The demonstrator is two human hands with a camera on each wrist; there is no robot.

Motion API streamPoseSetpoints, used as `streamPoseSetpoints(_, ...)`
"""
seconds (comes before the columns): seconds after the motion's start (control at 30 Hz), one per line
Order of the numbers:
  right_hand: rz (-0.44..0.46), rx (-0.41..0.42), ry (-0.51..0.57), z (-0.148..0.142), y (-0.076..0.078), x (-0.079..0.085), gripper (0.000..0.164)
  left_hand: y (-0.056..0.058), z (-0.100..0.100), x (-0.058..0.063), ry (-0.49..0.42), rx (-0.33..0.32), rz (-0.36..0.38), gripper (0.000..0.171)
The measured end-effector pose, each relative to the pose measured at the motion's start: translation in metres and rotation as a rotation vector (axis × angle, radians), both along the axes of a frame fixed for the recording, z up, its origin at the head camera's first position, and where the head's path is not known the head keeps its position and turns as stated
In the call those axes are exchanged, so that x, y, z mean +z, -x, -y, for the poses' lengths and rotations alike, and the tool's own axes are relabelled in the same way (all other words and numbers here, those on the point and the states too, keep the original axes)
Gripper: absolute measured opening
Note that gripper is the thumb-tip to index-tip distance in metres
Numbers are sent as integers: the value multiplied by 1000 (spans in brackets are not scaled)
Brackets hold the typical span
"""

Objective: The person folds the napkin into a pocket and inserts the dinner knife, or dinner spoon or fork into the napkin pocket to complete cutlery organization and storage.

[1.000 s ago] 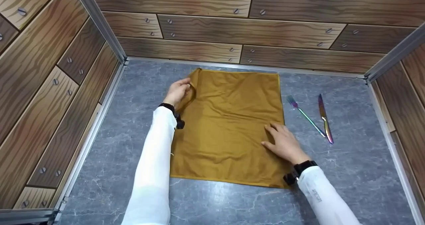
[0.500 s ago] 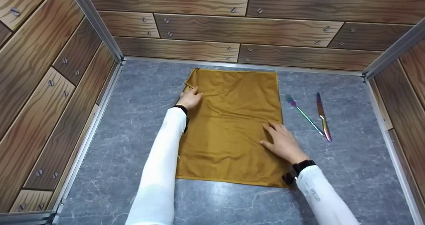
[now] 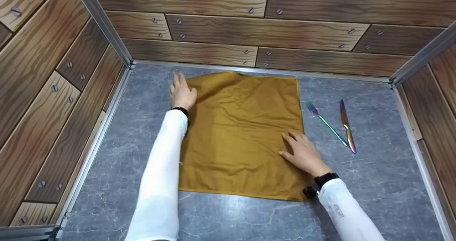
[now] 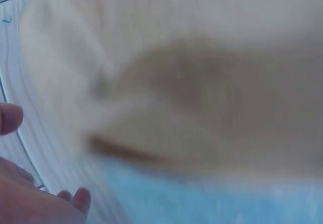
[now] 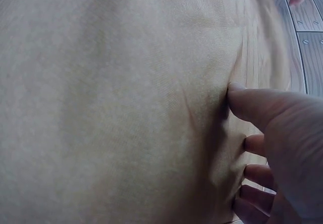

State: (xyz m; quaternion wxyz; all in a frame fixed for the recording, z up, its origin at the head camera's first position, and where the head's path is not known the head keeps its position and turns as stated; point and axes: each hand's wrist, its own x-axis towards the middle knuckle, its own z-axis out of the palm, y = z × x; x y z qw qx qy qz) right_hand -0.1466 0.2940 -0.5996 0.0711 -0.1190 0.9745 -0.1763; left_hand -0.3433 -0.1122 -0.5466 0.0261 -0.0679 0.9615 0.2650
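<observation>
A mustard-brown cloth (image 3: 238,137) lies spread on the grey floor, creased across the middle. Its far left part rises in a soft bulge. At that far left corner is my left hand (image 3: 182,94), fingers extended and thumb apart. In the left wrist view its fingers (image 4: 38,201) show nothing between them and the thumb, beside a blurred stretch of cloth. My right hand (image 3: 304,153) rests on the right side of the cloth with fingers spread. The right wrist view has its thumb (image 5: 252,103) and fingertips pressing the fabric, with small folds around them.
To the right of the cloth lie an iridescent fork (image 3: 327,124) and a matching knife (image 3: 347,125), their handle ends meeting. Wood-patterned panels (image 3: 213,27) wall in the back and both sides, with metal rails (image 3: 107,24) at the corners.
My left hand first pinched the folded far left edge, then moved in over it, and is now farther left and away. That edge has swung out leftward, unfolding. The right hand stays put.
</observation>
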Motion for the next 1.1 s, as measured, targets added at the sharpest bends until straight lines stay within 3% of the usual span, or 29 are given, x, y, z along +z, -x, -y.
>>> streamPoseSetpoints(0.17, 4, 0, 2, -2, 0, 1, 70, -20, 11, -1, 90, -383, 39, 70)
streamPoseSetpoints(0.23, -1, 4, -3, -2, 1, 1, 70, -32, 12, -5, 112, -496, 82, 72)
streamPoseSetpoints(0.3, -2, 6, -9, -3, 1, 2, 70, -43, 12, -11, 161, -558, 140, 78)
streamPoseSetpoints(0.4, 1, 8, -13, -3, 2, 1, 70, -57, 14, -21, 256, -589, 209, 88)
streamPoseSetpoints(0.6, 23, 10, -25, -4, -1, 2, 71, -70, 14, -29, 346, -578, 231, 99)
streamPoseSetpoints(0.8, -7, 15, -13, -7, -4, 4, 69, -68, 8, -25, 363, -537, 207, 103)
streamPoseSetpoints(0.87, -13, 13, -9, -8, -4, 4, 68, -62, 7, -24, 296, -490, 186, 97)
streamPoseSetpoints(1.0, -17, 8, -9, -8, -5, 3, 68, -42, 10, -23, 75, -320, 142, 80)
streamPoseSetpoints(1.1, -16, 8, -8, -5, -6, 2, 69, -28, 16, -22, -48, -212, 155, 73)
